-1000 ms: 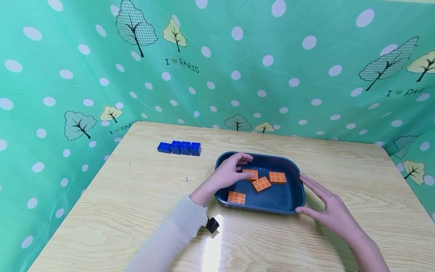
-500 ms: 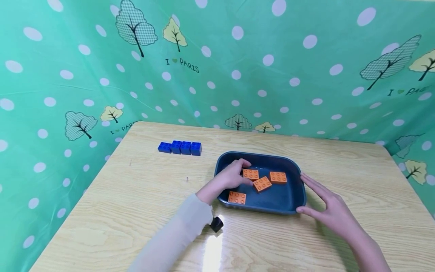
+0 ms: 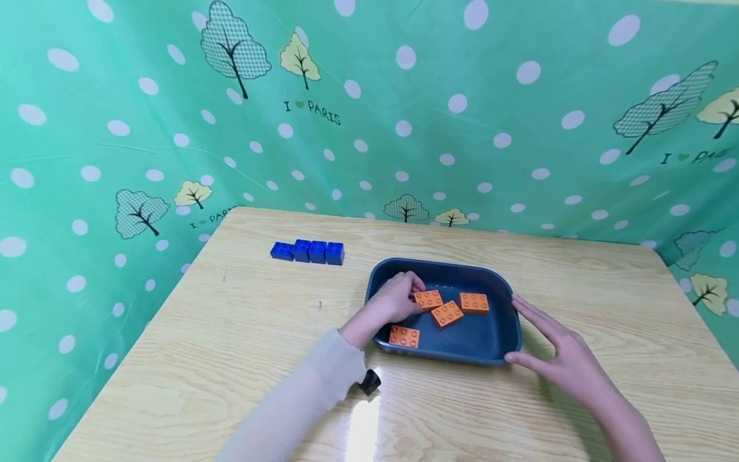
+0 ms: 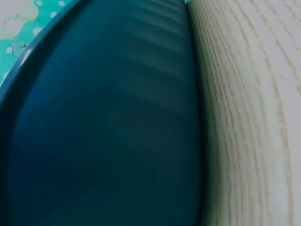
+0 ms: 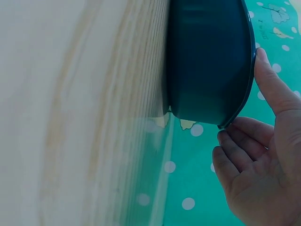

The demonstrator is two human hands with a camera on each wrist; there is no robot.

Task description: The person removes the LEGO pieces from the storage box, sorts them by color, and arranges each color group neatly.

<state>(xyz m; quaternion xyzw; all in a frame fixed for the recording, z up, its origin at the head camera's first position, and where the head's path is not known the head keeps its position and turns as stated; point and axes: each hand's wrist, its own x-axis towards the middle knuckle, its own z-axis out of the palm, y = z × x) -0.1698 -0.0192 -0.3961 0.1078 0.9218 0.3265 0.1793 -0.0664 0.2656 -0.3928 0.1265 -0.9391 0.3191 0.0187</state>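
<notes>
In the head view a dark blue plastic tub [image 3: 470, 356] stands on the table with several orange toy building bricks [image 3: 474, 303] inside. My left hand [image 3: 392, 300] reaches over its left side. The thumb and fingers pinch the left end of one orange brick [image 3: 428, 299], partly hiding it. Another orange brick [image 3: 447, 314] lies against its near side. At the tub's right end, my right hand [image 3: 562, 353] spreads thumb and fingers along the rim. In the right wrist view the right hand [image 5: 263, 141] has its thumb and fingertips at the tub's edge [image 5: 252, 61].
A row of blue toy bricks [image 3: 308, 251] sits on the wooden table [image 3: 173, 359], behind and left of the tub. A green patterned cloth [image 3: 369, 109] hangs behind the table. The tub's outer wall [image 4: 108, 113] fills much of the left wrist view.
My left hand has lowered into the tub, its fingers closing on the end of an orange brick, which has turned slightly. The right hand stays at the tub's right end.
</notes>
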